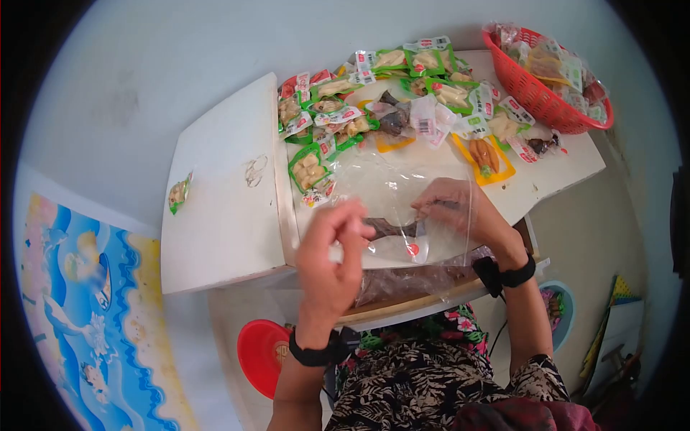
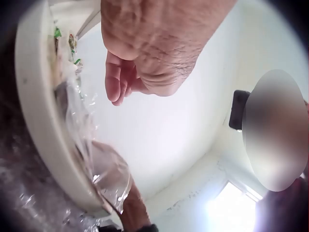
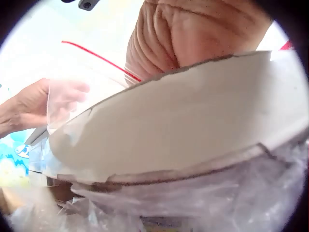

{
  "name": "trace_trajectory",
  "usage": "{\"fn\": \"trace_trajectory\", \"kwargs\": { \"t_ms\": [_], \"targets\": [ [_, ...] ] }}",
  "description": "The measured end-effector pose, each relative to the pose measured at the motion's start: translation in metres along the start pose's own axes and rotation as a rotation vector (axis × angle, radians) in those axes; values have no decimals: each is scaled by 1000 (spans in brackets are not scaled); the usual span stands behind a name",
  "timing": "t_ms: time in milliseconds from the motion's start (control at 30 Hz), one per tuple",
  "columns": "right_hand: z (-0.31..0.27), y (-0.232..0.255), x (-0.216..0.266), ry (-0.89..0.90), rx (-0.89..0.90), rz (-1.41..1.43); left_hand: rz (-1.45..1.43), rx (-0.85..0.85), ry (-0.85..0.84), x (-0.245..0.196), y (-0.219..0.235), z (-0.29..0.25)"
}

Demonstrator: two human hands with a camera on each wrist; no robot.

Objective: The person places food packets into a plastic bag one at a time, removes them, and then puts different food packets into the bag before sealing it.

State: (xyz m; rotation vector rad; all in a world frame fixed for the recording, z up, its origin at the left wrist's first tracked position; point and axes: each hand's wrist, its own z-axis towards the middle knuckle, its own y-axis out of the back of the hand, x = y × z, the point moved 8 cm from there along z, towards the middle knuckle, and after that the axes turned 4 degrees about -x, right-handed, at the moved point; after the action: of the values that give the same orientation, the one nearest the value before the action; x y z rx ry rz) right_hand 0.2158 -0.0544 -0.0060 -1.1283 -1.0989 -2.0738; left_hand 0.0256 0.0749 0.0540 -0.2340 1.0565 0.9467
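Observation:
My right hand (image 1: 460, 208) shows through a large clear plastic zip bag (image 1: 392, 172), its fingers bunched and pinching the film. A red zip strip (image 3: 99, 59) runs along the bag in the right wrist view. My left hand (image 1: 330, 258) hovers at the bag's left side, fingers loosely bent with nothing between them; the left wrist view shows those fingers (image 2: 113, 84) hanging free. Behind the film, near the table's front edge, lies a packet with dark brown contents and a red round mark (image 1: 392, 228).
Several green-edged food packets (image 1: 309, 169) crowd the back of the white table (image 1: 223, 215). A red basket (image 1: 528, 90) full of packets stands at the back right. Crumpled clear plastic (image 1: 402, 284) fills the open drawer in front. A red bucket (image 1: 255, 352) stands below left.

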Motion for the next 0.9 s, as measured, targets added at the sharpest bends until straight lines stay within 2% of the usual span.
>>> {"fn": "trace_trajectory", "kwargs": {
  "t_ms": [67, 167, 267, 300, 333, 433, 467, 567, 733, 900],
  "targets": [
    [-8, 5, 2, -66, -55, 47, 108, 110, -172, -5, -8, -20],
    [-22, 13, 4, -194, -125, -2, 118, 246, -249, -1, -27, -43],
    [-35, 32, 2, -156, -190, 59, 168, 227, -436, -4, -40, -55],
    [-38, 38, 3, -138, -214, 73, 149, 216, -400, 2, -39, -56],
    [-41, 47, 0, -236, -253, 47, 130, 208, -364, 8, -39, -57],
    [-41, 68, 2, -258, -336, 71, 92, 215, -260, 13, -38, -53],
    [-40, 83, 6, -290, -430, 60, 83, 221, -226, 14, -38, -51],
    [-24, 96, 8, -277, -573, 43, 44, 183, -243, 21, -39, -52],
    [23, 91, 20, -217, -490, -47, 44, 182, -205, 25, -38, -53],
    [56, 98, 12, -130, -496, -369, 23, 182, -193, 23, -37, -50]
  ]
}}
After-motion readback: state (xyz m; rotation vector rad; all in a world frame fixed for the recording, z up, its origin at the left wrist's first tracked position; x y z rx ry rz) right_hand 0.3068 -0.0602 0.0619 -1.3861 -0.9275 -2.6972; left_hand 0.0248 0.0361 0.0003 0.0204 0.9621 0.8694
